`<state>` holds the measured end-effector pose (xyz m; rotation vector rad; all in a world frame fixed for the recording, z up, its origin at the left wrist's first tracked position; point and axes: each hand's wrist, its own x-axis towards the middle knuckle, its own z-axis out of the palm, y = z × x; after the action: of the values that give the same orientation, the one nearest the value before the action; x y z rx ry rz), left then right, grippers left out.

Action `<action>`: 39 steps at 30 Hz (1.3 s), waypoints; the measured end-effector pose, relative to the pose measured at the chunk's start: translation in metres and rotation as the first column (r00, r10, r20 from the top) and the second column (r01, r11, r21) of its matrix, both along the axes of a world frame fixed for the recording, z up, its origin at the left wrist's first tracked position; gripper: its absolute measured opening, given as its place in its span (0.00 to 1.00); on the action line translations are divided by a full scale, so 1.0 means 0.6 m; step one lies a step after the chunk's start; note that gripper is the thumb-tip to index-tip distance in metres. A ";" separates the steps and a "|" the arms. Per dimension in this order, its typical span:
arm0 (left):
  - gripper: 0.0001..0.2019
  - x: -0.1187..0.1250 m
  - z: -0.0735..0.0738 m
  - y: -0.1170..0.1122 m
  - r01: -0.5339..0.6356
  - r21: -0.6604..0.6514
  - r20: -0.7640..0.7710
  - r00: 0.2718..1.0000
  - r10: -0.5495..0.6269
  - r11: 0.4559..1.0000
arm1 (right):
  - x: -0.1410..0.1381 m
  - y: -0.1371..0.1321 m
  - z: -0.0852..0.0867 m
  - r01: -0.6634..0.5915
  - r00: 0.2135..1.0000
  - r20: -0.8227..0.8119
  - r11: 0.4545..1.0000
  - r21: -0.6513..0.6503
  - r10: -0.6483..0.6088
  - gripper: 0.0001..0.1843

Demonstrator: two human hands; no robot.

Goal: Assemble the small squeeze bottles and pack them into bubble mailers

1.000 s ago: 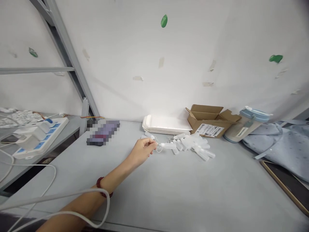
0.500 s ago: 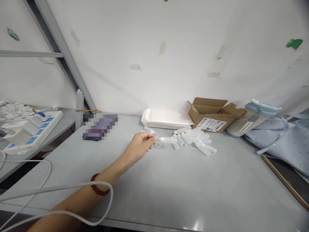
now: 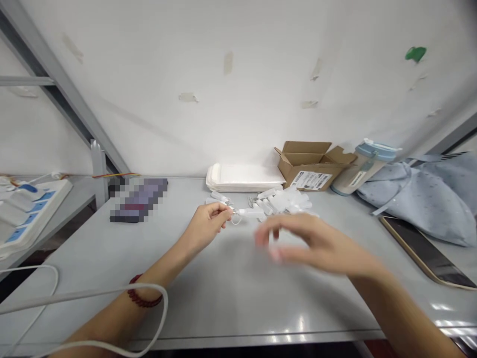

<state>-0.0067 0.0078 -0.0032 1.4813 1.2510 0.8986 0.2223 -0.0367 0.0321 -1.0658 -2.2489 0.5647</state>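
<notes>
My left hand [image 3: 206,226] reaches across the grey table [image 3: 231,288] with its fingers pinched on the ring end of a small clear plastic vial [image 3: 249,213]. A red bead bracelet sits on that wrist. Just right of it lies a pile of several similar clear vials [image 3: 283,200]. My right hand [image 3: 309,243] hovers in front of the pile, smeared by motion, fingers loosely curved and spread, holding nothing that I can see.
A stack of white foam trays [image 3: 244,178], an open cardboard box [image 3: 307,166] and a blue-lidded jug [image 3: 363,166] stand by the wall. Blue cloth [image 3: 421,196] and a dark tablet [image 3: 425,253] lie right. A power strip [image 3: 26,211] and white cable [image 3: 93,293] are left.
My right hand has come into view from the lower right and moved toward the vial pile. The view has tilted down and turned right. My left hand keeps its pinch on the vial.
</notes>
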 end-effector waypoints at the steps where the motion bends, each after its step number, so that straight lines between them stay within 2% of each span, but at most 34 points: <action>1: 0.11 0.001 0.001 -0.001 0.007 0.002 -0.005 1.000 -0.007 1.000 | -0.007 0.015 -0.003 0.031 1.000 0.001 0.999 0.017 -0.031 0.14; 3: 0.10 0.004 0.001 -0.003 0.024 0.006 -0.011 1.000 -0.024 1.000 | -0.022 0.047 -0.014 0.050 0.998 0.023 0.998 0.034 -0.050 0.15; 6: 0.11 0.007 -0.001 -0.005 0.047 -0.003 -0.010 0.999 -0.047 0.999 | -0.038 0.076 -0.043 -0.016 0.999 0.045 0.999 -0.029 0.017 0.15; 10: 0.12 0.005 0.000 -0.004 0.077 -0.028 -0.030 0.997 -0.078 0.997 | -0.047 0.072 -0.085 0.064 0.996 -0.058 0.998 0.013 -0.063 0.15; 14: 0.11 0.004 0.007 -0.003 0.061 -0.051 -0.057 0.996 -0.063 0.997 | -0.048 0.063 -0.108 0.105 0.989 -0.108 0.991 0.077 -0.097 0.15; 20: 0.11 0.000 0.003 0.002 0.091 -0.022 -0.072 0.993 -0.092 0.996 | -0.048 0.063 -0.115 0.132 0.988 -0.101 0.981 0.145 -0.118 0.14; 39: 0.09 -0.001 0.003 -0.002 0.204 -0.049 -0.087 0.974 -0.208 0.978 | -0.053 0.046 -0.116 0.056 0.998 -0.045 0.985 0.161 -0.050 0.14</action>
<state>-0.0074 0.0064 -0.0013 1.6026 1.1488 0.6711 0.1907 -0.0090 -0.0374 -1.0195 -2.1831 0.3700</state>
